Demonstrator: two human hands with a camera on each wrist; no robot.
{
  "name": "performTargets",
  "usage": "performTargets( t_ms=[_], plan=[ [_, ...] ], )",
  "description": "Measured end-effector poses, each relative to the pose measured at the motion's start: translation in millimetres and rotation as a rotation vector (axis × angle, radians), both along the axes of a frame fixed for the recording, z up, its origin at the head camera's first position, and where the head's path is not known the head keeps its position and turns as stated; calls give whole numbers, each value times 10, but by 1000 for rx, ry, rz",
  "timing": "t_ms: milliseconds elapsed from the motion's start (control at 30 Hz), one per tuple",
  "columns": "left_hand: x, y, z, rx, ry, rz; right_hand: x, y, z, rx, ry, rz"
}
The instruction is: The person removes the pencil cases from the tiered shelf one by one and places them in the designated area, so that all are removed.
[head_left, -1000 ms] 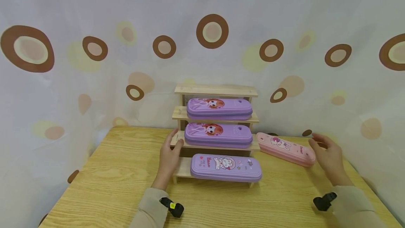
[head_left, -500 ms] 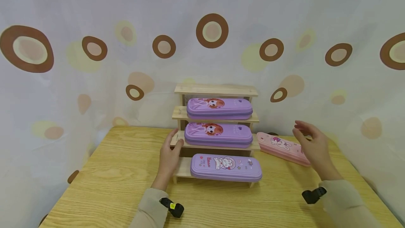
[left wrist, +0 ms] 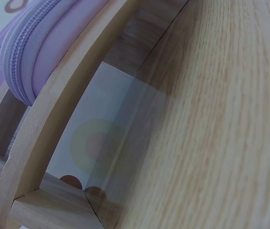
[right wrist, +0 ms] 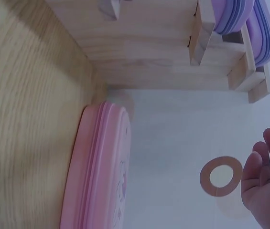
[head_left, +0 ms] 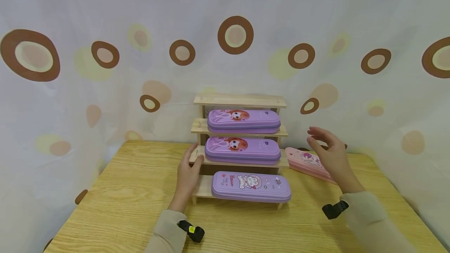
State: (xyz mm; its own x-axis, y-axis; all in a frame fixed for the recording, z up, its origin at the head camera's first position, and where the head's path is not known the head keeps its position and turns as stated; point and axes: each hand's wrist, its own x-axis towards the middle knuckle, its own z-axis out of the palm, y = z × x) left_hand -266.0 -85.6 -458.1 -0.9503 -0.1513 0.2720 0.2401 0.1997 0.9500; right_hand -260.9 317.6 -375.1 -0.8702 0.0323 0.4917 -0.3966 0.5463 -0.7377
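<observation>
In the head view, a stepped wooden rack (head_left: 240, 100) stands on the table. Two purple pencil cases with a girl print, an upper case (head_left: 256, 118) and a middle case (head_left: 254, 149), lie on its middle tiers. A lilac pencil case (head_left: 251, 186) with a bunny print rests on the lowest tier. My left hand (head_left: 187, 173) holds the left end of the rack, thumb at the front of a shelf. To the right of the rack, my right hand (head_left: 332, 159) hovers with nothing in it. It partly covers a pink pencil case (head_left: 304, 161) on the table.
The rack's top shelf (head_left: 242, 100) bears nothing. A wood-grain table (head_left: 133, 206) extends to both sides and the front. A white curtain (head_left: 197, 11) with brown circles hangs close behind the rack. Each wrist wears a small black camera (head_left: 335, 210).
My right hand has moved left and up from the pink case's right end to above that case. The left hand and all the pencil cases have stayed in place.
</observation>
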Motion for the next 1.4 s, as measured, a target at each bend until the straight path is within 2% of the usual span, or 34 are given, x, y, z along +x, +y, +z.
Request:
performTargets(
  t_ms=[267,467,633,1067,1267,1400],
  plan=[
    [7,-5,9,-1,5,0,-106,-134,36,-32,27,63],
    [3,-18,26,-13,13,7,-124,-254,94,-42,32,106],
    [-8,-19,30,-4,19,-9,-135,-334,148,-49,34,139],
    [33,-23,5,-15,-3,8,-297,-511,211,-17,-47,197],
    [16,-17,6,-18,0,20,-414,-576,205,-11,-69,254],
    [7,-6,10,-11,10,16,-453,-603,210,6,-82,258]
  ],
)
